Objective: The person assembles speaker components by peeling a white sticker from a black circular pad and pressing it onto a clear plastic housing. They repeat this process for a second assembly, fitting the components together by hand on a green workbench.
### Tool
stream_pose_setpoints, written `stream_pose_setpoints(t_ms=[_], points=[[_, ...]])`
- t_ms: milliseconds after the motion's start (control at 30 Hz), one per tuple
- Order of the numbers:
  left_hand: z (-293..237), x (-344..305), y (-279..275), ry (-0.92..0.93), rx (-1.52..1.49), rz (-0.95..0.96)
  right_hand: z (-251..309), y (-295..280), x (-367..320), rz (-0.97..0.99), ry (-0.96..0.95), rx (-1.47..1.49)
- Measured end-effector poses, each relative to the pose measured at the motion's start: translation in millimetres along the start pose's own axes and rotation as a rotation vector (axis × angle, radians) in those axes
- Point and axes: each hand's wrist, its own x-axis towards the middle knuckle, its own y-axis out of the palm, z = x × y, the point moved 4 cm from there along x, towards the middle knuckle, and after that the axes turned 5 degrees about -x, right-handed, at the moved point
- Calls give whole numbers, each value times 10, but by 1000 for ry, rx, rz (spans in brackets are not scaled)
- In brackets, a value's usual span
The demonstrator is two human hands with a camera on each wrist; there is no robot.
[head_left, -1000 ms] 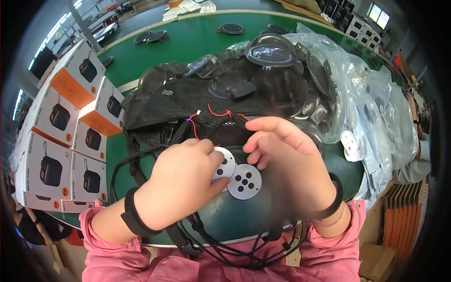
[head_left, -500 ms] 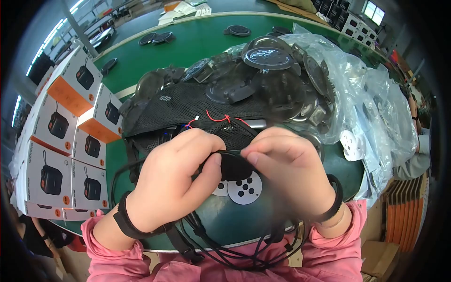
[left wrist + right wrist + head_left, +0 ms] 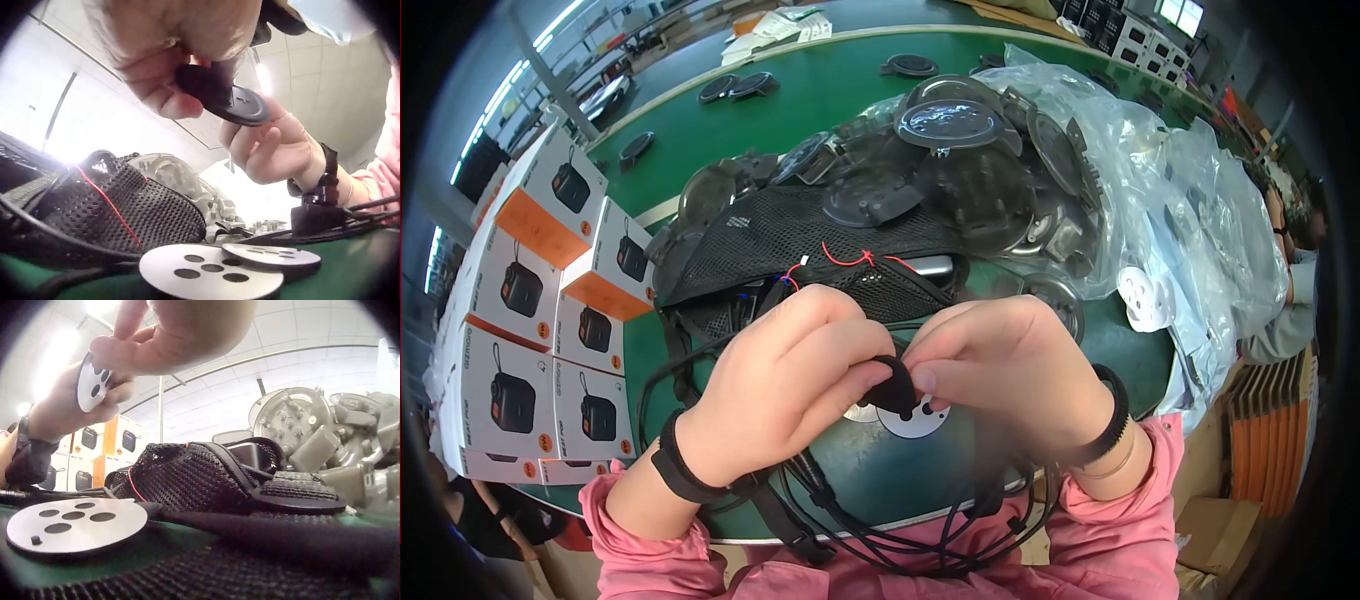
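A thin round pad, dark on one face [image 3: 890, 388] [image 3: 234, 106] and white with several holes on the other [image 3: 94, 384], is held above the table. My left hand [image 3: 785, 385] pinches one edge between thumb and fingers. The thumb and fingertips of my right hand [image 3: 1020, 375] pinch the opposite edge. Below lie two white discs with holes; one [image 3: 209, 272] partly sits under the other [image 3: 275, 255]. In the head view the held pad partly covers them.
Behind the hands lies a black mesh bag [image 3: 800, 235] with red wires. Beyond it are smoky plastic parts [image 3: 980, 190] and a clear plastic bag [image 3: 1180, 200]. White-orange boxes [image 3: 505, 390] stand at left. Black cables [image 3: 900, 550] hang near the front edge.
The left hand has come up from the discs with a pad, and the right hand has closed on it. Since half a second ago, the pad has turned more upright between them.
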Motion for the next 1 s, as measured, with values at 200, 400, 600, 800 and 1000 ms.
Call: stream_pose_setpoints(t_ms=[200, 400, 600, 800, 1000], points=[[-7, -7, -10, 108, 110, -17, -5, 1, 1, 1, -110, -117], [-33, -47, 26, 183, 149, -104, 34, 5, -8, -29, -125, -156], [-68, -42, 36, 207, 164, -113, 36, 6, -23, -44, -173, -171], [-44, -41, 59, 218, 110, -111, -17, 14, -28, -20, -131, -117], [8, -40, 81, 194, 37, -100, -31, 39, -36, 27, -26, 1]])
